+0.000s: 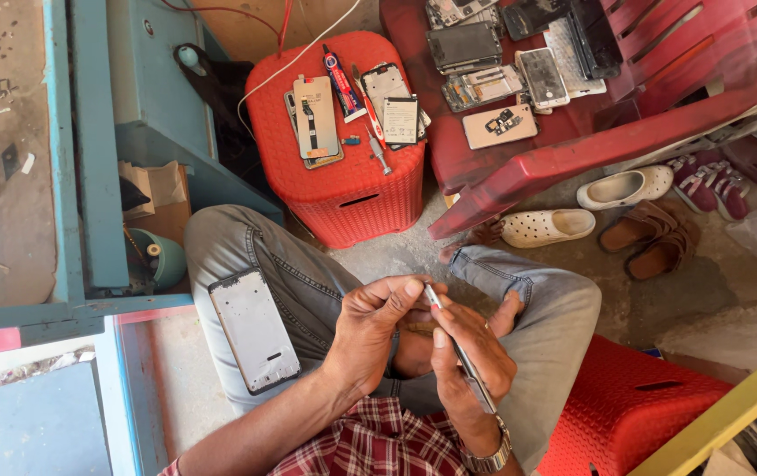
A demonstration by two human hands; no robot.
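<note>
My right hand (475, 357), with a metal watch on its wrist, grips a thin silver piece (460, 351) seen edge-on; I cannot tell whether it is a tool or a phone part. My left hand (377, 328) curls over its upper end, the fingertips pinching the tip. Both hands are held above my lap, between my knees in grey jeans. A phone frame (253, 329), pale inside with a dark rim, lies loose on my left thigh, close to my left forearm.
A red stool (343, 189) ahead carries phone backs, a screen, a glue tube (341, 84) and a small screwdriver. A red plastic chair (572, 150) holds several opened phones. Sandals and shoes lie at right. A blue bench (88, 176) stands at left, another red stool (625, 405) at lower right.
</note>
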